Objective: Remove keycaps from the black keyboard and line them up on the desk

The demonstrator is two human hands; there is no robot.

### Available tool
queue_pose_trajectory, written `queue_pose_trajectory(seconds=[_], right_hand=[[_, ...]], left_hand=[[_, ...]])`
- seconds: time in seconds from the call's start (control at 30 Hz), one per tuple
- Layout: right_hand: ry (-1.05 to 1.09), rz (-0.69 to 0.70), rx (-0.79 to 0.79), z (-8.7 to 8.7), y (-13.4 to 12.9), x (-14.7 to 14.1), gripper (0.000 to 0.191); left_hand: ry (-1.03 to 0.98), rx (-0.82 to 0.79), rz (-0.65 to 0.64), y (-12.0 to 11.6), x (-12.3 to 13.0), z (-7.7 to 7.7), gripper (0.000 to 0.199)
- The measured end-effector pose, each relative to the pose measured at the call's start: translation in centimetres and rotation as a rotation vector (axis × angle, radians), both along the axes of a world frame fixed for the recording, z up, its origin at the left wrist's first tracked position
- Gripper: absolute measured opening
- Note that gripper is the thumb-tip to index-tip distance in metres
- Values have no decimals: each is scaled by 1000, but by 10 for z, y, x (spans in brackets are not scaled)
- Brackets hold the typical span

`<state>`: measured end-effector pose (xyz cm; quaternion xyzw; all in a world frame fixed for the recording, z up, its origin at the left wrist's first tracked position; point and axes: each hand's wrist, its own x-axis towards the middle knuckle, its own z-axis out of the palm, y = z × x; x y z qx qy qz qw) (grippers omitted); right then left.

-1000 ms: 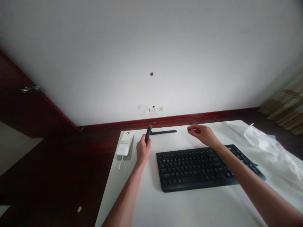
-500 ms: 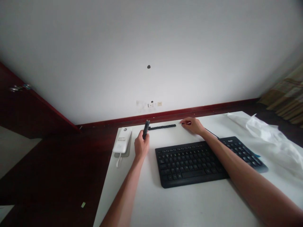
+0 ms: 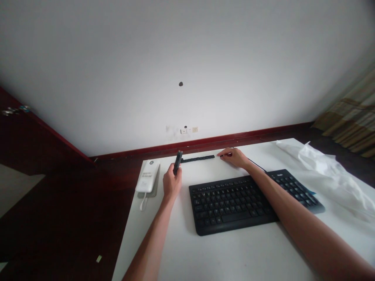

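My left hand is closed round a slim black bar-shaped object, held upright with pale tips at its top; its kind is unclear. Just behind it, a row of small black pieces lies along the table's far edge. At the right end of that row, my right hand is closed in a pinch, with a small black piece partly showing at the fingertips. Under my right forearm is a black keyboard, its cable running up behind my wrist.
A white power bank with a short strap lies at the table's left edge. Crumpled white plastic covers part of the right side. Beyond the white table are a wall with sockets, a dark red door and a curtain.
My right hand has moved slightly left, closer to the end of the black row. The whole view has shifted a little. My left hand keeps its hold on the black bar-shaped object.
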<state>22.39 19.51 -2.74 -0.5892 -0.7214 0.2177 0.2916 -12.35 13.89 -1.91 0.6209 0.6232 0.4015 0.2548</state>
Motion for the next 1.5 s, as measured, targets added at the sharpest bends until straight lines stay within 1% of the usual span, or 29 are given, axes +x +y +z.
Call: queue_pose_trajectory(seconds=[0.17,0.27,0.33,0.43,0.57,0.73,0.8,1.0,1.27,1.5], right_hand=[[12,0,-6,0,-1,-1,28],[56,2,-8,-4,1,4,35],[91,-22,-5,-7,4,8,38],[110,-71,20,-8,5,12,33],[30,-105,51,-6,3,8,25],[-4,-111,56,-7,2,-2,29],[-15,-112,73,-8,2,-3,28],[-46,-114,73,-7,1,-1,19],[14,-71,41,-4,-1,3,25],[22,-82,17,-8,1,8,20]], left_hand=[[3,1,-5,-1,-1,0,27],[-13,4,-7,-1,-1,-1,27],[-16,12,-7,-1,-1,-1,27],[-16,16,-7,-1,-1,-1,27],[-21,14,-11,-1,-1,-1,26],[-24,24,-19,-1,-1,-2,27],[-21,27,-17,-1,-2,-1,27],[-17,17,-19,-2,-1,1,27],[-14,21,-19,-1,-2,-2,28],[-22,20,-23,0,-2,-2,28]])
